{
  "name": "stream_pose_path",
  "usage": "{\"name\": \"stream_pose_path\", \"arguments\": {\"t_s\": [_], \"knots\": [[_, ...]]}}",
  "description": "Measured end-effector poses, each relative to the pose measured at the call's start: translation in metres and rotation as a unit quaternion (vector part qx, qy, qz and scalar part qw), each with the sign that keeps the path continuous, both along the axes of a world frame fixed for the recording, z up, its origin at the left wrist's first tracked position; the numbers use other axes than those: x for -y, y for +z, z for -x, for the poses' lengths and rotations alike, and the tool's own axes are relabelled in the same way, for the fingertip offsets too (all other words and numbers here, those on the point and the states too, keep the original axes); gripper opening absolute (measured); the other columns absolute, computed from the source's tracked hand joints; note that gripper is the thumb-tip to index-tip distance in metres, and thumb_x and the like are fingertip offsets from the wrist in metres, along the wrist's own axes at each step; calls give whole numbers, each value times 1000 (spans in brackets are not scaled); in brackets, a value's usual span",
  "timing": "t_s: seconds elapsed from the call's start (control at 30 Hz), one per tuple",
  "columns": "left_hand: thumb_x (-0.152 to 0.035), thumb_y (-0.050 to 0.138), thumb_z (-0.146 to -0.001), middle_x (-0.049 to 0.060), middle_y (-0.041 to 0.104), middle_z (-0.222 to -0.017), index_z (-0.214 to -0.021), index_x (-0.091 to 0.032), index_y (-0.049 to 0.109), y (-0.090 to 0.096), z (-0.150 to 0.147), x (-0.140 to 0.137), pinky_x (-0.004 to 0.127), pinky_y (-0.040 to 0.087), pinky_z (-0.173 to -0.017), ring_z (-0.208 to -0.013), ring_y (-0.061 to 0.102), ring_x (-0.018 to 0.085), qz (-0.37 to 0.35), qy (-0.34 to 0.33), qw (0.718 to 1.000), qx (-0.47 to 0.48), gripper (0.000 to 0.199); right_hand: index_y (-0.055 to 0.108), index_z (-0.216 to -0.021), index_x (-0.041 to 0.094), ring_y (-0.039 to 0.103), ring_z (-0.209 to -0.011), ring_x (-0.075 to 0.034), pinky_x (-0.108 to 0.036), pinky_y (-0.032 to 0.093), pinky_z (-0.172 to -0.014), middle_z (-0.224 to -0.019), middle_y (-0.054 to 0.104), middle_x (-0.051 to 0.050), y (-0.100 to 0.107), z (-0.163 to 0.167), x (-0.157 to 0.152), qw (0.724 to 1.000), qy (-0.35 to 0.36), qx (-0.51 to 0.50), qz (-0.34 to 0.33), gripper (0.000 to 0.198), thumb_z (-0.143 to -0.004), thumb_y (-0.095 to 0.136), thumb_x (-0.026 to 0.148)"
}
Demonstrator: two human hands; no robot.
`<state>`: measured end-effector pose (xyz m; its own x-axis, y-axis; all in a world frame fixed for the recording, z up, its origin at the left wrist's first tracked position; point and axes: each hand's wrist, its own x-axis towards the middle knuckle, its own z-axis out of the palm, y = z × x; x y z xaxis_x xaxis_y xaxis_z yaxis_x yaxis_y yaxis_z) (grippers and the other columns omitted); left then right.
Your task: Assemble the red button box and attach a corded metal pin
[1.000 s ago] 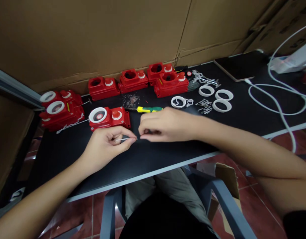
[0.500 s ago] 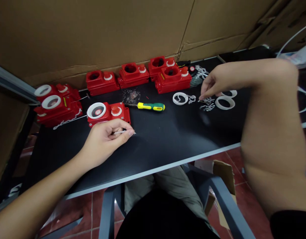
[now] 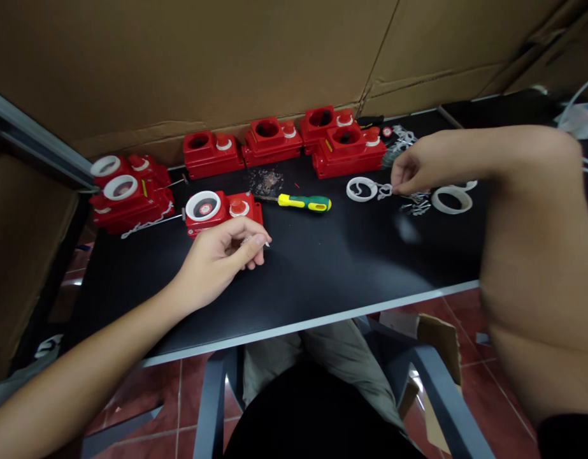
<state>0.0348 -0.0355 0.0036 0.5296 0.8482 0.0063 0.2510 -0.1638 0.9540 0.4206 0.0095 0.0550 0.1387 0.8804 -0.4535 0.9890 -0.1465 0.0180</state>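
My left hand (image 3: pixel 227 258) is closed in a pinch in front of the nearest red box (image 3: pixel 250 220), which carries a white ring and a red knob. From its fingertips pokes the pale end of a thin twisted white cord (image 3: pixel 267 243); the rest is hidden by the fingers. At the right, my right hand (image 3: pixel 411 171) has thumb and fingertips pressed together at a looped white cord (image 3: pixel 384 190). That loop lies beside a white ring (image 3: pixel 362 199). Just below the right fingers is a small pile of metal pieces (image 3: pixel 418 205), partly covered by the hand.
Several red boxes (image 3: pixel 274 150) line the back of the black table (image 3: pixel 313 268) by a cardboard wall (image 3: pixel 255 57). Two more with white rings stand left. A green and yellow screwdriver (image 3: pixel 306 203) lies near debris (image 3: pixel 266 182). Another white ring (image 3: pixel 451 209) rests right.
The whole view has shifted, so the table sits further right. My right fingers have moved from the metal pile to the looped cord by the ring. Less of the left hand's cord shows.
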Motion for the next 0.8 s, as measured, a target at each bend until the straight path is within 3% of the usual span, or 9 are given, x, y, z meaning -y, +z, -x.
{"name": "stream_pose_path", "arguments": {"t_s": [0.2,0.33,0.4,0.47,0.53,0.63,0.7,0.8], "knots": [[-39,91,-96,4,78,-90,-97,-16,81,-7,-2,-1,25,63,-74,-74,73,13,20,0,998,58,25,83,-109,11,57,-73,3,-30,40,-80,-86,77,1,11,13,9,992,41,-51,-103,22,-92,70,11],[-32,92,-94,5,80,-90,-97,-16,80,-5,-2,-1,25,65,-76,-76,75,14,22,0,998,64,20,82,-106,18,67,-75,0,-22,50,-74,-94,80,1,11,24,15,970,104,-169,-143,16,-91,81,20],[-31,94,-91,5,81,-90,-96,-16,79,-5,-2,0,26,66,-77,-77,76,15,20,2,998,66,22,80,-103,18,68,-71,-1,-18,56,-68,-93,79,0,4,33,19,930,181,-302,-111,13,-91,83,22],[-31,96,-90,5,82,-91,-98,-16,77,-5,-2,0,27,67,-78,-78,77,16,23,6,997,68,25,78,-102,17,68,-67,-3,-16,58,-61,-94,78,-1,-6,47,23,871,250,-421,-37,13,-93,80,27],[-33,96,-90,5,84,-90,-101,-17,75,-5,-3,1,28,67,-78,-79,79,17,33,10,997,72,29,76,-100,15,68,-68,-3,-14,58,-57,-99,76,-3,-17,65,29,826,286,-485,18,18,-95,77,32],[-39,97,-90,5,85,-88,-102,-17,74,-3,-3,3,28,67,-79,-81,83,19,42,18,996,72,34,73,-97,11,71,-80,-2,-9,60,-60,-112,72,-6,-33,93,37,768,306,-563,3,16,-95,76,28],[-43,99,-89,6,86,-88,-100,-17,75,-2,-3,4,27,65,-78,-84,84,20,36,29,997,67,37,73,-98,10,71,-82,-1,-8,60,-61,-126,69,-9,-44,107,41,748,302,-590,0,16,-96,76,25],[-44,102,-87,5,87,-85,-96,-17,76,1,-3,4,23,62,-73,-81,83,19,38,41,992,113,39,74,-100,8,71,-80,1,-8,62,-62,-147,63,-14,-59,120,44,739,281,-610,53,19,-97,76,26]]}}
